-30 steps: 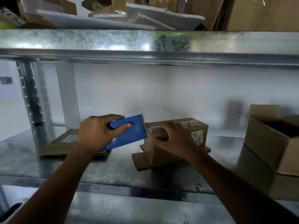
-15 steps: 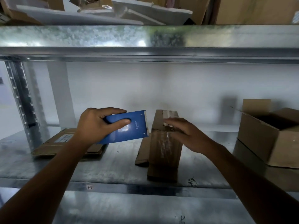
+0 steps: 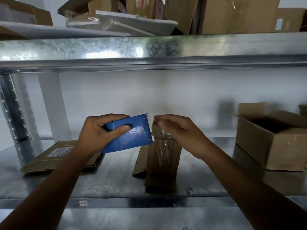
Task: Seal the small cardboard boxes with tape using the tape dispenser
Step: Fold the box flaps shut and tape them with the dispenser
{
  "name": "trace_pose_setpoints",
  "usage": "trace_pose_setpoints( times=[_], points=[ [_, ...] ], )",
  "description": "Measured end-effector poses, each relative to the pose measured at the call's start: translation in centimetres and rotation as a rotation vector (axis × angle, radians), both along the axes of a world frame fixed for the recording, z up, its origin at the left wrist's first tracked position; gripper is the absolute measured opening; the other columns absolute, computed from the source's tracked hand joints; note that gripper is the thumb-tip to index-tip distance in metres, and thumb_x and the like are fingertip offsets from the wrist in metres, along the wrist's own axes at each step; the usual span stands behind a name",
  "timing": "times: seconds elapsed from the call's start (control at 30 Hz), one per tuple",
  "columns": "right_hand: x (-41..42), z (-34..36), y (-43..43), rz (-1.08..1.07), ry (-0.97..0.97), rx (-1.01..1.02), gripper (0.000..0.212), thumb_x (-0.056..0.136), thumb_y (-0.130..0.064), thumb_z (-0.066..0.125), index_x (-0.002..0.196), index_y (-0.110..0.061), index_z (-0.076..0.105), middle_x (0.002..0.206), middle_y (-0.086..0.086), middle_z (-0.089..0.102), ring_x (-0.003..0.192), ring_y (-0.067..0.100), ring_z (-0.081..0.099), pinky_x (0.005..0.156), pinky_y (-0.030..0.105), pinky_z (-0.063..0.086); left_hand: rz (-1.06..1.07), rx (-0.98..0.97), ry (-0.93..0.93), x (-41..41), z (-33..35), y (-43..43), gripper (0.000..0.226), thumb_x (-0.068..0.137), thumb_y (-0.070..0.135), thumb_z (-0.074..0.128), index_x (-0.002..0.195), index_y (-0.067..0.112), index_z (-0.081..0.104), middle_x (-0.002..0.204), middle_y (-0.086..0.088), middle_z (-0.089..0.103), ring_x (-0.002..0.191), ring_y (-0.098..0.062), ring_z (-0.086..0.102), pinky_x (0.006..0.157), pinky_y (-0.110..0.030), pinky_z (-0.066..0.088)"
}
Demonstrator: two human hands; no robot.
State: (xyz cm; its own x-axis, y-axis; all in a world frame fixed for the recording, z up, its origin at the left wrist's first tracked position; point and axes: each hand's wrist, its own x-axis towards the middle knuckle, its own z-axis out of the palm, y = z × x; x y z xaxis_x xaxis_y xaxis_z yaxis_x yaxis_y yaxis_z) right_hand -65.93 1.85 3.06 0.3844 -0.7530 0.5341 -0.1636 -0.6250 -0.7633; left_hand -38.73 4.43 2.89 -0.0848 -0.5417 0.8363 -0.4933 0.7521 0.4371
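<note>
**Tape pull-off above the small box, middle of the shelf**

Left hand (image 3: 98, 131) is wrapped firmly round the blue tape dispenser (image 3: 131, 133), toothed edge facing right. Right hand (image 3: 179, 135) sits just beside those teeth, fingers bent and blurred; I cannot tell whether they pinch a tape end. The small cardboard box (image 3: 163, 156) stands on the shelf (image 3: 108, 180) just beneath the hands, with a glossy clear strip on its near face. My read: draw the tape taut, lay it flat along the seam, press it down, then tear against the teeth. Slack would wrinkle. At the right is an open carton (image 3: 272, 146), its inside dark, contents unreadable. At the left lies a flattened carton (image 3: 54, 156).
</note>
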Motion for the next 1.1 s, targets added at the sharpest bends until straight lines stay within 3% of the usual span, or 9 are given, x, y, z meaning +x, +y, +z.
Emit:
trace_pose_setpoints(
  times=[0.13, 0.2, 0.33, 0.5, 0.6, 0.73, 0.8, 0.9, 1.1],
  points=[
    [1.2, 0.6, 0.4, 0.109, -0.104, 0.155, 0.035, 0.096, -0.024, 0.066, 0.130, -0.015, 0.067, 0.122, 0.002, 0.072, 0.112, 0.020, 0.069, 0.104, 0.043, 0.053, -0.086, -0.045, 0.067, -0.7, 0.5, 0.8, 0.027, 0.078, 0.039, 0.072, 0.105, 0.039, 0.076, 0.103, 0.020, 0.076, 0.092, -0.004, 0.072, 0.078, -0.017, 0.057],
    [1.5, 0.6, 0.4, 0.126, -0.103, 0.209, 0.033, 0.099, -0.017, 0.064, 0.132, -0.012, 0.065, 0.123, 0.007, 0.071, 0.112, 0.023, 0.070, 0.102, 0.044, 0.054, -0.105, -0.049, 0.101, -0.9, 0.7, 1.0, 0.026, 0.079, 0.036, 0.071, 0.105, 0.040, 0.077, 0.102, 0.020, 0.076, 0.092, -0.003, 0.072, 0.077, -0.015, 0.055],
    [1.7, 0.4, 0.2, 0.151, -0.088, 0.304, 0.035, 0.096, -0.026, 0.068, 0.130, -0.026, 0.063, 0.116, -0.001, 0.069, 0.108, 0.017, 0.069, 0.099, 0.047, 0.056, -0.092, -0.040, 0.111, -1.0, 0.5, 1.0, 0.030, 0.080, 0.035, 0.069, 0.108, 0.026, 0.074, 0.102, 0.022, 0.076, 0.091, -0.001, 0.072, 0.077, -0.014, 0.054],
    [1.6, 0.4, 0.1, 0.239, -0.153, 0.470, 0.029, 0.097, -0.014, 0.065, 0.125, -0.021, 0.064, 0.105, 0.000, 0.072, 0.092, 0.017, 0.073, 0.077, 0.035, 0.060, -0.117, -0.043, 0.137, -0.9, 0.2, 1.4, 0.027, 0.081, 0.034, 0.068, 0.107, 0.036, 0.076, 0.102, 0.024, 0.075, 0.091, 0.000, 0.071, 0.075, -0.013, 0.054],
    [1.6, 0.4, -0.1, 0.286, -0.112, 0.466, 0.021, 0.096, -0.010, 0.065, 0.116, -0.015, 0.068, 0.092, 0.002, 0.075, 0.080, 0.016, 0.071, 0.074, 0.034, 0.056, -0.128, -0.066, 0.147, -1.1, 0.3, 1.7, 0.029, 0.084, 0.032, 0.066, 0.105, 0.049, 0.076, 0.103, 0.024, 0.075, 0.092, 0.001, 0.071, 0.075, -0.013, 0.054],
    [2.1, -0.1, -0.2, 0.273, -0.156, 0.417, 0.007, 0.092, -0.010, 0.070, 0.099, -0.009, 0.072, 0.079, 0.006, 0.070, 0.070, 0.017, 0.066, 0.069, 0.035, 0.052, -0.101, -0.059, 0.159, -1.0, 0.0, 1.8, 0.027, 0.085, 0.031, 0.062, 0.109, 0.029, 0.073, 0.103, 0.027, 0.074, 0.093, 0.002, 0.070, 0.076, -0.013, 0.054],
    [2.2, -0.2, 0.0, 0.254, -0.214, 0.391, 0.004, 0.094, -0.008, 0.068, 0.095, -0.006, 0.071, 0.075, 0.008, 0.069, 0.065, 0.018, 0.064, 0.067, 0.036, 0.050, -0.094, -0.051, 0.164, -0.9, -0.2, 1.7, 0.026, 0.084, 0.033, 0.063, 0.108, 0.035, 0.075, 0.103, 0.025, 0.075, 0.093, 0.001, 0.071, 0.076, -0.014, 0.055],
    [2.2, 0.0, 0.2, 0.250, -0.206, 0.386, 0.012, 0.097, -0.013, 0.064, 0.089, -0.008, 0.072, 0.076, 0.009, 0.069, 0.066, 0.021, 0.064, 0.067, 0.036, 0.050, -0.099, -0.034, 0.172, -0.9, -0.2, 1.7, 0.027, 0.083, 0.035, 0.065, 0.103, 0.050, 0.076, 0.103, 0.021, 0.076, 0.093, -0.002, 0.072, 0.076, -0.016, 0.055],
    [2.4, 0.1, 0.7, 0.087, -0.129, 0.189, 0.024, 0.100, -0.023, 0.062, 0.081, -0.012, 0.073, 0.070, 0.006, 0.069, 0.058, 0.012, 0.061, 0.059, 0.024, 0.047, -0.086, -0.005, 0.184, -1.0, -0.6, 2.1, 0.026, 0.080, 0.038, 0.068, 0.102, 0.051, 0.077, 0.101, 0.020, 0.076, 0.090, -0.002, 0.072, 0.074, -0.014, 0.054]
  ],
)
